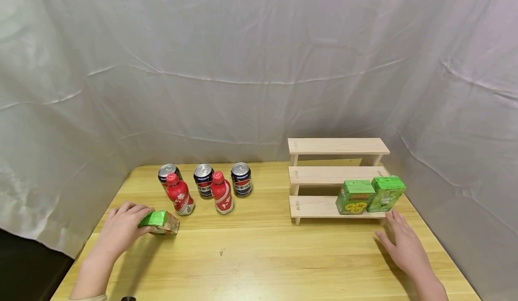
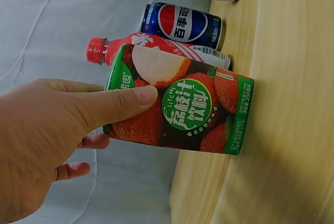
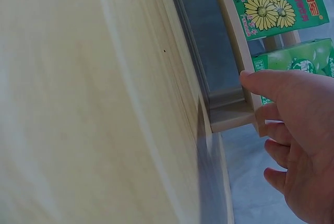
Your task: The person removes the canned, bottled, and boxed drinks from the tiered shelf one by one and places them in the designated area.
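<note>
Head view: we count three blue Pepsi cans (image 1: 241, 179), two red plastic bottles (image 1: 180, 195), and three green cartons. Our left hand (image 1: 121, 229) grips a green lychee juice carton (image 2: 180, 104), labelled "LITCHI", standing on the wooden table (image 1: 263, 256). Our right hand (image 1: 402, 242) rests relaxed, empty, near the stepped wooden shelf (image 1: 315, 206).

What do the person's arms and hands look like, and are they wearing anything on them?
Both are bare: no gloves, rings or watch show on the left hand or the right hand. Nails are short and unpainted. A pale cuff edges the left forearm at the bottom of the head view; the right forearm shows no sleeve.
</note>
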`<state>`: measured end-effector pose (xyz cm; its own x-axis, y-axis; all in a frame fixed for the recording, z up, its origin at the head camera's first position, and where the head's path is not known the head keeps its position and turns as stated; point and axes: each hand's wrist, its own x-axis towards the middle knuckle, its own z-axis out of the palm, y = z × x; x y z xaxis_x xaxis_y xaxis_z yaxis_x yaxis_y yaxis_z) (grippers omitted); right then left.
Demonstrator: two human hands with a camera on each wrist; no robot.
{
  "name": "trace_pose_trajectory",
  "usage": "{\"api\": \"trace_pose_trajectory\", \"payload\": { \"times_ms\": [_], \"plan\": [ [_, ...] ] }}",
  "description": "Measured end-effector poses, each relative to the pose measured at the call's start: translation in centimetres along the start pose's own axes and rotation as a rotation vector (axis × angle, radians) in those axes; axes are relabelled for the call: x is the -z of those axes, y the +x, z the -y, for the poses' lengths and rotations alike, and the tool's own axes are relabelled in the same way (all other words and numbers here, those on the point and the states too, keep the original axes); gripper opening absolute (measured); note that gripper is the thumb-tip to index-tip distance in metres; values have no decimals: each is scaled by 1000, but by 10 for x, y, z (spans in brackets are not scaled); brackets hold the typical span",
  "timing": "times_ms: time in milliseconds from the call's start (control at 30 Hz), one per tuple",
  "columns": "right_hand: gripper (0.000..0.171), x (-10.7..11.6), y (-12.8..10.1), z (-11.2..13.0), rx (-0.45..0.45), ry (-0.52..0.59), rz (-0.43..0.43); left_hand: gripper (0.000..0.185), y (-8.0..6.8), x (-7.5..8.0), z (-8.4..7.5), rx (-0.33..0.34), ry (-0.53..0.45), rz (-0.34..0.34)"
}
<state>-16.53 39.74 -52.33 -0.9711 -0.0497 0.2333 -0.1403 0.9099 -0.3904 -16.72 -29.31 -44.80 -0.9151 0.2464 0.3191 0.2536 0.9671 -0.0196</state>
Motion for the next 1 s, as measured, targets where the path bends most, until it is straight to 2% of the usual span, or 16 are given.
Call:
{"api": "trace_pose_trajectory", "payload": {
  "times_ms": [400,600,800,1000],
  "plan": [
    [72,-1,-1,0,9,7,-16,49,5,4,7,2,-30,34],
    [72,-1,-1,0,6,14,-13,51,7,1,8,12,-33,30],
    [73,-1,-1,-1,-2,19,2,56,4,-6,5,56,-62,31],
    [73,1,-1,-1,-3,22,17,61,1,-14,1,129,-94,106]
  ]
}}
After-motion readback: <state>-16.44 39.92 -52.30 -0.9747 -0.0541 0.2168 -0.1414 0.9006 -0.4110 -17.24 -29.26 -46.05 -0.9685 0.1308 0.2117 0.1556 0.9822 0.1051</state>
